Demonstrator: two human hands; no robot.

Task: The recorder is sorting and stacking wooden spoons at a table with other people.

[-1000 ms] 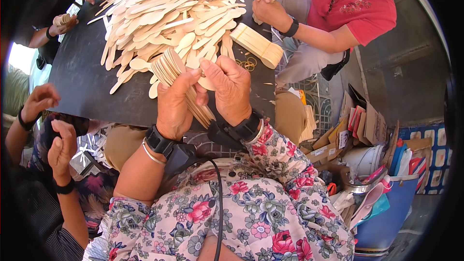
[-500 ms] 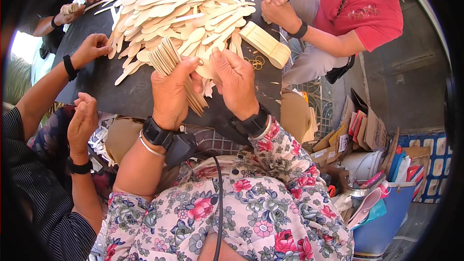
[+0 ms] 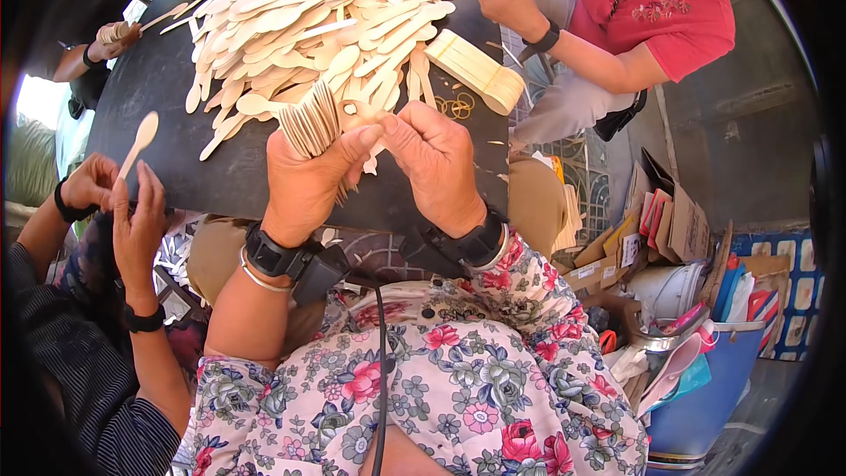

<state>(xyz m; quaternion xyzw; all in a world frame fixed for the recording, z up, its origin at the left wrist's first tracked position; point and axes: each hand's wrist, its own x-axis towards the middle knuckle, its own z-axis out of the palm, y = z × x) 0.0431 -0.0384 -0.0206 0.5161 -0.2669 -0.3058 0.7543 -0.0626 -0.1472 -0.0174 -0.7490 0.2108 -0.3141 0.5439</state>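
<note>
At ten o'clock, the left hand (image 3: 304, 178), wrapped round fanned, flat, pale wooden spoons (image 3: 308, 126), could spill them should the right hand (image 3: 434, 163), pinching another spoon (image 3: 362, 114), tug.

I see my left hand (image 3: 307, 178) closed in a curl, its thumb (image 3: 354, 145) stretched toward my right hand (image 3: 438, 163), which pinches with bent fingers (image 3: 434, 121); both forearms (image 3: 242, 322) slant inward.

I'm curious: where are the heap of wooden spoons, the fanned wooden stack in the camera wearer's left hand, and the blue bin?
Heap of wooden spoons (image 3: 295, 35): head view, middle of the pile.
Fanned wooden stack (image 3: 310, 126): head view, its exposed edges.
Blue bin (image 3: 705, 398): head view, outer wall.
</note>
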